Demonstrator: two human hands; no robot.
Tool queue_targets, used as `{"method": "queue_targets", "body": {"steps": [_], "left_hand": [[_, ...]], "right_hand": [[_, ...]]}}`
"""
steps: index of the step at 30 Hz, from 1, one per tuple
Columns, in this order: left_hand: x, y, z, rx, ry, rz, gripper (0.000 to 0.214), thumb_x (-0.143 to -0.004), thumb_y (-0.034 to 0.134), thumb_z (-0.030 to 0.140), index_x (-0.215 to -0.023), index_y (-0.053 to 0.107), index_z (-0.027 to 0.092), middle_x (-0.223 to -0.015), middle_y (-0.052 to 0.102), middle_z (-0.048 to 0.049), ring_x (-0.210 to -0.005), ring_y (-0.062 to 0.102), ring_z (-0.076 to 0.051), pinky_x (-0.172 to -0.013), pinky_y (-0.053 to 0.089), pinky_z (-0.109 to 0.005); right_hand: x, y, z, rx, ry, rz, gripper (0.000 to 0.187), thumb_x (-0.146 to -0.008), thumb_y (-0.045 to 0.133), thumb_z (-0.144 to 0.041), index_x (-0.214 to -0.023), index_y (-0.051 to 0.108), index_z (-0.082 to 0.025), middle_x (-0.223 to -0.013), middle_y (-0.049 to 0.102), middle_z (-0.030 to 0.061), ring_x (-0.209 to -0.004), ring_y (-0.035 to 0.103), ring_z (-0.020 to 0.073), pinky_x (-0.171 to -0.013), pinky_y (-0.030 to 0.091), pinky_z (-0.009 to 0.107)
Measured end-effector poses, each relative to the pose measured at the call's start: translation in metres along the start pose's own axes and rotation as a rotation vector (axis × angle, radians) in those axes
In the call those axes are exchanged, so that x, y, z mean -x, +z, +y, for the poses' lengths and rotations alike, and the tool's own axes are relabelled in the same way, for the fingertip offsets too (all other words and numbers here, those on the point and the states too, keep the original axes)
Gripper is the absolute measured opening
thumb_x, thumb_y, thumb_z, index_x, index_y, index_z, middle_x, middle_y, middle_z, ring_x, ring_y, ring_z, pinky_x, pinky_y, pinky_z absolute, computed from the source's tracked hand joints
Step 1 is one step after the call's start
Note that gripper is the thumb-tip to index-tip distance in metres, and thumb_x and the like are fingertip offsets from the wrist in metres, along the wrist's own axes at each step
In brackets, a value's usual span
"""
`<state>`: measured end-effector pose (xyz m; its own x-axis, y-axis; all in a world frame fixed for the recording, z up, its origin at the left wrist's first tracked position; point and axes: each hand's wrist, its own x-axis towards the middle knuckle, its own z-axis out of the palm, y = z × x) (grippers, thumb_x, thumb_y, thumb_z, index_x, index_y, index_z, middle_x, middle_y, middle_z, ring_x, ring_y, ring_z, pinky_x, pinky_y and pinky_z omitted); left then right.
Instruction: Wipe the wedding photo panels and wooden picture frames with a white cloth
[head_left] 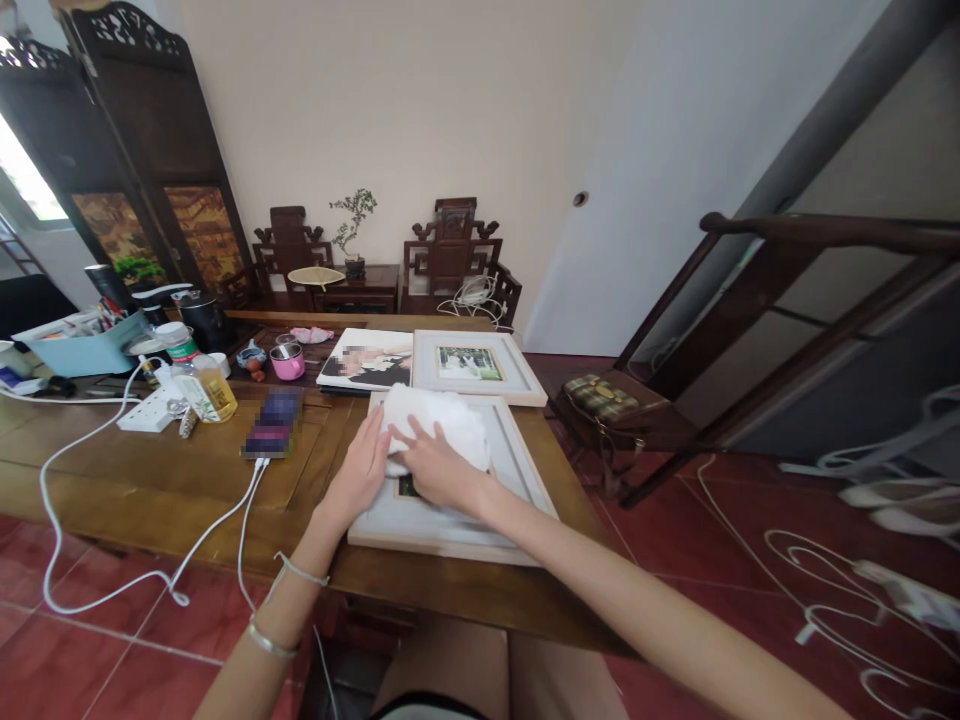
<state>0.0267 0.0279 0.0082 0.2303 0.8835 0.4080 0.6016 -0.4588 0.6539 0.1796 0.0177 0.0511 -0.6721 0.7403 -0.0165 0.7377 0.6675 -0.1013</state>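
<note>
A white picture frame (517,470) lies flat on the wooden table (187,470) in front of me. On its glass rests a white cloth (442,415). My right hand (439,470) lies flat on the cloth's near edge, fingers stretched out and pressing down. My left hand (364,465) rests with its fingers stretched out against the cloth's left side, over the frame's left rim. Two thin bracelets ring my left wrist.
Behind the frame lie a second white frame (480,365) and a photo print (367,360). To the left are a phone (274,425) on a white cable, a power strip (150,412), bottles (210,390), a pink cup (287,362). A wooden bench (622,405) stands at right.
</note>
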Motion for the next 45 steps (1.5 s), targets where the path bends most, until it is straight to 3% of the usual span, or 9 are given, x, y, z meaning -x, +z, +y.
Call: {"method": "queue_targets", "body": {"steps": [4,11,16,20,24,32,35,41,45], "left_hand": [[0.001,0.001,-0.003,-0.005,0.008,-0.028,0.049,-0.095,0.023,0.037,-0.136,0.034,0.013,-0.145,0.032,-0.0118,-0.135,0.027,-0.019,-0.113,0.021,-0.039],[0.004,0.005,-0.012,-0.131,0.061,-0.111,0.043,-0.091,0.035,0.028,-0.130,0.042,0.012,-0.144,0.031,-0.0150,-0.136,0.024,-0.023,-0.112,0.022,-0.041],[0.008,0.010,-0.018,-0.099,-0.059,0.026,0.057,-0.086,0.039,0.018,-0.140,0.022,0.012,-0.150,0.014,-0.0161,-0.139,0.011,-0.026,-0.112,0.018,-0.045],[0.007,0.011,-0.025,0.000,-0.207,0.069,0.066,-0.082,0.048,0.020,-0.141,0.020,0.011,-0.146,0.025,-0.0183,-0.136,0.022,-0.027,-0.111,0.021,-0.046],[0.002,0.008,-0.022,0.216,-0.413,0.043,0.061,-0.082,0.051,0.028,-0.136,0.030,0.010,-0.143,0.033,-0.0173,-0.130,0.035,-0.027,-0.107,0.029,-0.041],[-0.005,-0.004,-0.002,0.925,-0.685,0.090,0.042,-0.092,0.032,0.039,-0.110,0.057,0.010,-0.119,0.061,-0.0126,-0.109,0.058,-0.025,-0.092,0.045,-0.037],[-0.007,-0.010,0.000,1.153,-0.788,0.126,0.045,-0.092,0.032,0.041,-0.099,0.062,0.008,-0.105,0.067,-0.0137,-0.096,0.064,-0.024,-0.083,0.049,-0.033],[-0.008,-0.012,-0.001,1.195,-0.775,0.186,0.026,-0.086,0.048,0.029,-0.084,0.065,0.009,-0.088,0.071,-0.0106,-0.080,0.067,-0.020,-0.073,0.051,-0.028],[-0.004,-0.011,0.002,1.118,-0.741,0.090,0.008,-0.074,0.063,0.013,-0.081,0.064,0.008,-0.077,0.071,-0.0084,-0.064,0.066,-0.015,-0.063,0.051,-0.023]], "right_hand": [[0.051,-0.006,-0.016,-0.110,-0.133,-0.125,0.063,-0.061,0.042,0.004,-0.116,0.060,-0.021,-0.147,0.026,0.0081,-0.135,0.013,0.0363,-0.101,0.021,0.064],[0.120,-0.021,0.011,-0.136,0.144,-0.151,0.063,-0.057,0.035,0.007,-0.105,0.066,-0.017,-0.139,0.041,0.0094,-0.134,0.020,0.0267,-0.107,0.018,0.054],[0.146,0.000,0.035,-0.150,0.198,0.034,0.058,-0.058,0.032,0.004,-0.101,0.064,-0.018,-0.143,0.035,0.0058,-0.136,0.012,0.0226,-0.107,0.004,0.059],[0.156,0.019,0.042,-0.195,0.209,0.178,0.053,-0.061,0.031,0.002,-0.100,0.061,-0.015,-0.144,0.032,0.0114,-0.136,0.012,0.0225,-0.107,0.008,0.059],[0.139,0.016,0.047,-0.160,0.209,0.165,0.056,-0.060,0.031,0.002,-0.107,0.059,-0.013,-0.143,0.033,0.0138,-0.136,0.016,0.0233,-0.107,0.008,0.058],[0.003,-0.013,0.034,-0.140,0.076,0.102,0.069,-0.067,0.034,0.005,-0.133,0.041,-0.016,-0.146,0.027,0.0131,-0.136,0.011,0.0328,-0.099,0.021,0.065],[-0.016,-0.008,0.013,-0.151,0.000,0.061,0.071,-0.065,0.038,0.006,-0.130,0.046,-0.023,-0.148,0.025,0.0075,-0.135,0.013,0.0362,-0.097,0.019,0.069],[0.062,-0.012,-0.019,-0.248,-0.295,-0.087,0.066,-0.061,0.036,0.006,-0.113,0.061,-0.028,-0.145,0.032,-0.0001,-0.136,0.012,0.0302,-0.103,0.014,0.064],[0.133,-0.026,-0.001,-0.315,-0.174,-0.062,0.065,-0.053,0.033,0.005,-0.104,0.063,-0.024,-0.141,0.038,-0.0018,-0.136,0.018,0.0205,-0.110,0.011,0.051]]}}
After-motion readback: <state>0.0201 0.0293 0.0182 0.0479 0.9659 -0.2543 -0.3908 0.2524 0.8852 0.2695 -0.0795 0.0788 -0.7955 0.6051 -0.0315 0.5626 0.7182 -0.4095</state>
